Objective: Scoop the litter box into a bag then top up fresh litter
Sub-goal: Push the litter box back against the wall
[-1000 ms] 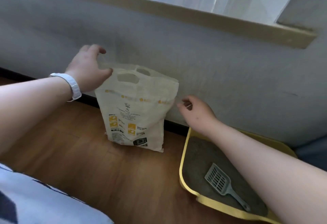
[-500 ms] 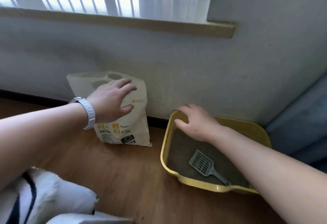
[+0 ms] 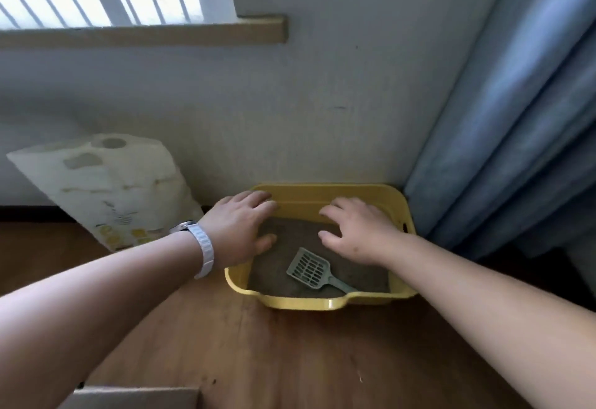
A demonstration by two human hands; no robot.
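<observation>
Yellow box [image 3: 303,303] is sitting under the fingers [image 3: 258,199]: left hand [image 3: 240,226] and right hand [image 3: 358,231] are hovering spread, holding nothing. Nearer the person, the scoop [image 3: 309,268] is lying; the bag [image 3: 122,189] is leaning to their left. I'd be gripping both sides evenly, keeping litter [image 3: 290,234] level.
</observation>
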